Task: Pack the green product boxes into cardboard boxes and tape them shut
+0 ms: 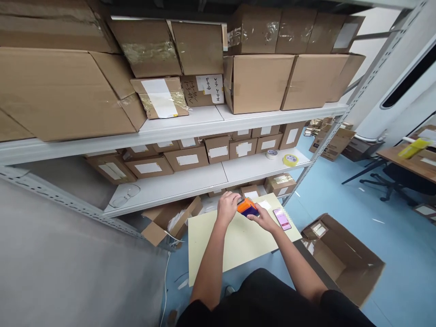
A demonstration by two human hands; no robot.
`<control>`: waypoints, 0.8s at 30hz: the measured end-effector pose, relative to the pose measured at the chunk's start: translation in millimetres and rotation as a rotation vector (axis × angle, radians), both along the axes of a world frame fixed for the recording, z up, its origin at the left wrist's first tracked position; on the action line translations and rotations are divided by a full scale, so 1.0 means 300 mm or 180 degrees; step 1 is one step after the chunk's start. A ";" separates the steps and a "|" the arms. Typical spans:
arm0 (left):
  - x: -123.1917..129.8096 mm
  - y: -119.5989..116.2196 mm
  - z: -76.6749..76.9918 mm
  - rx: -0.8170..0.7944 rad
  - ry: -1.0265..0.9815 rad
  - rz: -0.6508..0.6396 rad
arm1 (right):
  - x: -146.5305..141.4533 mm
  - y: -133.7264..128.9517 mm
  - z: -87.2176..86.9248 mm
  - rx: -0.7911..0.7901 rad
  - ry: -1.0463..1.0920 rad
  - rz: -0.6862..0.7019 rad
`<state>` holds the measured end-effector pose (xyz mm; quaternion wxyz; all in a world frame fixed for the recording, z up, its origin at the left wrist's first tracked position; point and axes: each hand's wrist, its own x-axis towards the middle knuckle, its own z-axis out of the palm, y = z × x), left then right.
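Observation:
A small, blocky orange and dark-blue item (247,207) is held above the pale yellow tabletop (235,240); its exact kind is not clear. My left hand (228,207) is closed at its left end, fingers curled over the top near a dark grey part. On the opposite side, my right hand (264,219) grips its lower right edge with thumb and fingers. A phone (282,219) with a lit pink screen lies on the tabletop to the right of my right hand. Behind the item, a white paper (265,205) lies partly hidden.
A metal shelf (218,119) full of cardboard boxes stands ahead. On its middle level are tape rolls (290,160) and glasses (125,195). One open carton (354,245) stands on the right, another (158,225) at the left. A white cable (165,277) runs along the floor.

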<state>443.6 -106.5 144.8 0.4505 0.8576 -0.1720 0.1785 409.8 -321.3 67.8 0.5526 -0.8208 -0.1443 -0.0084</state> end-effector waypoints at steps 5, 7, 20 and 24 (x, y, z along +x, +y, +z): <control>0.047 -0.059 -0.020 -0.0254 -0.0147 0.0682 | 0.092 -0.040 0.024 0.0014 -0.0069 0.0164; 0.066 -0.082 -0.019 -0.0269 -0.0143 0.0771 | 0.130 -0.062 0.042 0.0023 -0.0106 0.0217; 0.154 -0.197 0.046 0.0144 -0.0227 0.0774 | 0.371 -0.228 0.045 -0.0232 -0.0380 0.0380; 0.138 -0.206 0.004 -0.0434 0.0234 0.1544 | 0.539 -0.267 0.038 -0.0512 -0.0579 0.0008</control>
